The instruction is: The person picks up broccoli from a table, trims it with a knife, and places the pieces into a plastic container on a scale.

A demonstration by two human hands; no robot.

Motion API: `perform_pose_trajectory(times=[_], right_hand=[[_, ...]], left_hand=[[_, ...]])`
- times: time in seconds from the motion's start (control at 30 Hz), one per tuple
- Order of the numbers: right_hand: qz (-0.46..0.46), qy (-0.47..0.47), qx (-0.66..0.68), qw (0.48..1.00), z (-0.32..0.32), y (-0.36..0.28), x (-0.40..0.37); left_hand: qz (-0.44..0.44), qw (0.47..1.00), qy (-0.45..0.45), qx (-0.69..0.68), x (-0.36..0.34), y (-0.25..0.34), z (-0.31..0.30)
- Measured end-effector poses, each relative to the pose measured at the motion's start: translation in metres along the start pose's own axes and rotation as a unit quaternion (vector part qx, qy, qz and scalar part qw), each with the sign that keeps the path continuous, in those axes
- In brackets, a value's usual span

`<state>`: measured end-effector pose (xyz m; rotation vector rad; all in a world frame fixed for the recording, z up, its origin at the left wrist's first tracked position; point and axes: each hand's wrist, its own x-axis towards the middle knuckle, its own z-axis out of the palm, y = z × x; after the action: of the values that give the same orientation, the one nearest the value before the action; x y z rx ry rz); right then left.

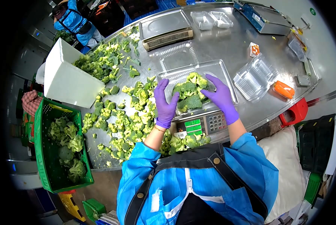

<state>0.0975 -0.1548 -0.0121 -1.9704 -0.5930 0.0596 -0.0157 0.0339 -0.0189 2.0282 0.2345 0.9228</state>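
A clear plastic container filled with broccoli florets (190, 92) sits on the metal pan of a digital scale (230, 80), whose green display (193, 126) is lit. My left hand (166, 103), in a purple glove, is at the left side of the container with fingers stretched and thumb apart. On the other side, my right hand (222, 98), gloved the same way, is open, its thumb close to or touching the florets. The container's clear lid (177, 56) is folded back behind it. Loose broccoli florets (128, 123) lie to the left of my left hand.
A green crate (40, 150) with broccoli heads stands at the left, near a white foam box (68, 77). A second scale (166, 30), empty clear containers (256, 77), an orange packed item (284, 90) and a wrapping machine (263, 18) are on the table. Another person (74, 22) works behind.
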Motion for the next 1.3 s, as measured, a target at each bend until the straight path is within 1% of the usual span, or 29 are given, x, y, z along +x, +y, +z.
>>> perform_pose_trajectory(times=[0.03,0.07,0.1,0.17,0.2,0.23,0.3,0.33,0.4,0.43,0.5,0.67,1.03,1.3], right_hand=[[-0.018,0.0,-0.064,0.998,0.003,0.0,0.002],[0.008,-0.015,-0.047,0.999,0.005,0.002,0.006],[0.008,-0.015,-0.047,0.999,0.003,0.0,0.009],[0.033,0.031,-0.031,0.998,-0.001,-0.003,0.012],[0.042,0.066,0.079,0.994,-0.001,0.0,0.012],[0.047,0.06,0.079,0.994,-0.006,0.004,0.014],[0.051,0.133,0.061,0.988,-0.02,0.005,0.011],[0.058,0.127,0.059,0.988,-0.025,0.006,0.008],[0.125,0.125,0.131,0.976,-0.033,0.007,0.006],[0.127,0.124,0.129,0.976,-0.034,0.008,0.004],[0.142,0.135,0.174,0.965,-0.035,0.009,0.001],[0.146,0.143,0.204,0.957,-0.035,0.029,-0.001],[0.168,0.137,0.225,0.95,-0.032,0.029,0.001],[0.152,0.114,0.228,0.955,-0.021,0.029,0.006]], left_hand=[[0.029,0.999,-0.009,0.038,0.0,0.003,0.001],[0.015,1.0,0.001,0.012,0.0,0.006,0.003],[0.015,1.0,0.001,0.011,0.0,0.006,0.003],[-0.001,0.999,0.037,-0.017,-0.002,0.003,-0.001],[-0.003,0.999,0.05,-0.004,-0.003,0.001,-0.004],[-0.011,0.999,0.05,-0.002,-0.004,-0.002,-0.008],[-0.006,0.997,0.076,0.009,-0.009,-0.007,-0.014],[-0.006,0.996,0.087,0.016,-0.01,-0.01,-0.015],[-0.025,0.995,0.089,0.021,-0.013,-0.012,-0.015],[-0.027,0.995,0.088,0.03,-0.015,-0.012,-0.015],[-0.035,0.996,0.081,0.021,-0.018,-0.013,-0.013],[-0.05,0.996,0.066,0.02,-0.021,-0.009,-0.011],[-0.056,0.996,0.063,0.023,-0.023,-0.01,-0.01],[-0.058,0.996,0.057,0.022,-0.024,-0.01,-0.009]])
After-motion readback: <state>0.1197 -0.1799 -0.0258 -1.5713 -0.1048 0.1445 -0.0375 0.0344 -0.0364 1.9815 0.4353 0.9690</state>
